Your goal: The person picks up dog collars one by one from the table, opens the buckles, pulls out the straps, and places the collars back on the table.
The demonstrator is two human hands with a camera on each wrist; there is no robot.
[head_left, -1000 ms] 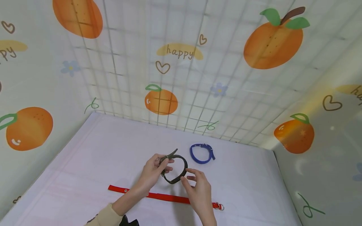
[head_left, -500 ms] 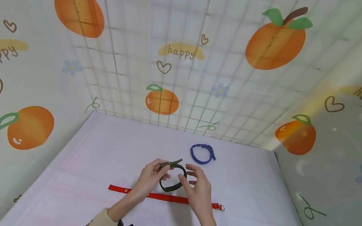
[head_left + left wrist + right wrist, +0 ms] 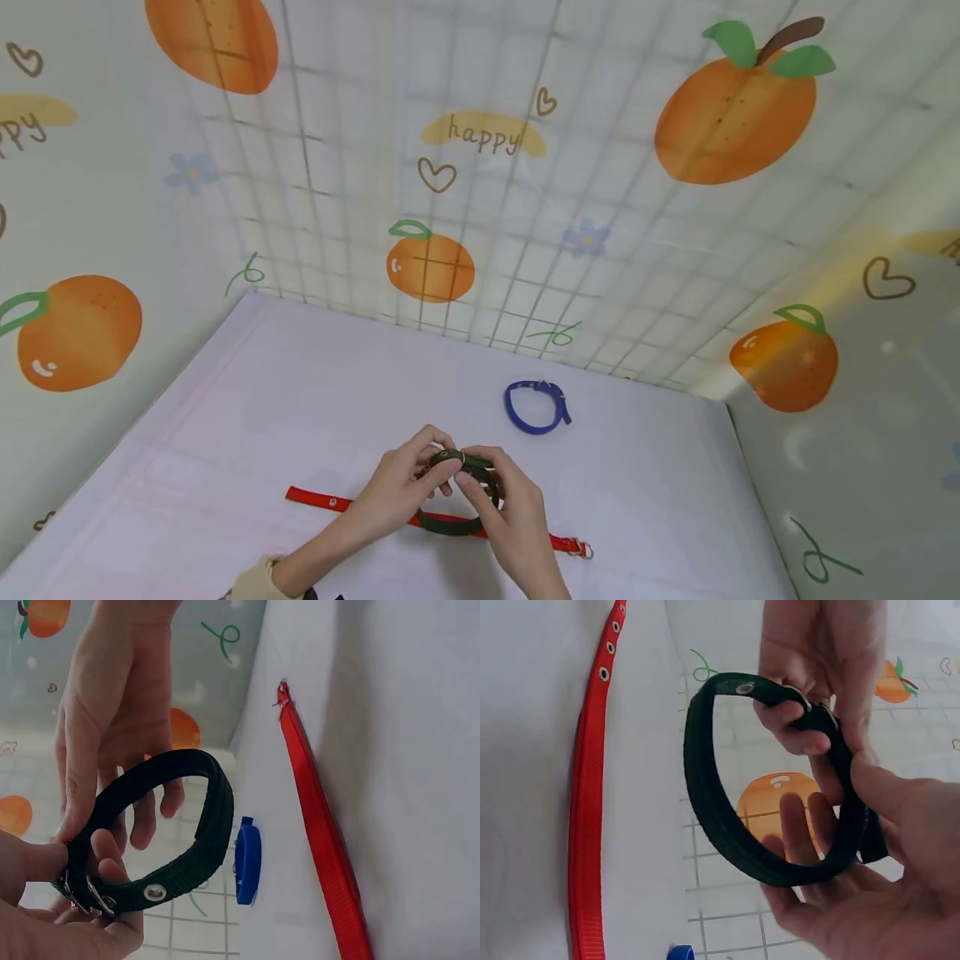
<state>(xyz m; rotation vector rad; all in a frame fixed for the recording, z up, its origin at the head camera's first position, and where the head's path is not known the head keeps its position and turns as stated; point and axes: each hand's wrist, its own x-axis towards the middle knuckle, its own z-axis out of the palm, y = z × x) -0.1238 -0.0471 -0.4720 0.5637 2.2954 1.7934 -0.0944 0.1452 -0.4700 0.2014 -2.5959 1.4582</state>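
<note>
A dark green collar with metal eyelets and a buckle is looped into a ring and held above the table. My left hand pinches it by the buckle, thumb on top. On the other side, my right hand has thumb and fingers on the strap beside the buckle, and its tail end shows by that hand in the right wrist view. Below the hands a red collar lies stretched out flat, partly hidden by the left forearm and the right hand.
A blue collar, buckled into a loop, lies farther back on the white table. Behind stands a wall of printed sheeting with oranges over a wire grid, and similar sheeting rises at both sides.
The green collar has tilted and come lower, nearer the red one. My right hand has moved left from the ring's far side to take its strap beside my left thumb.
</note>
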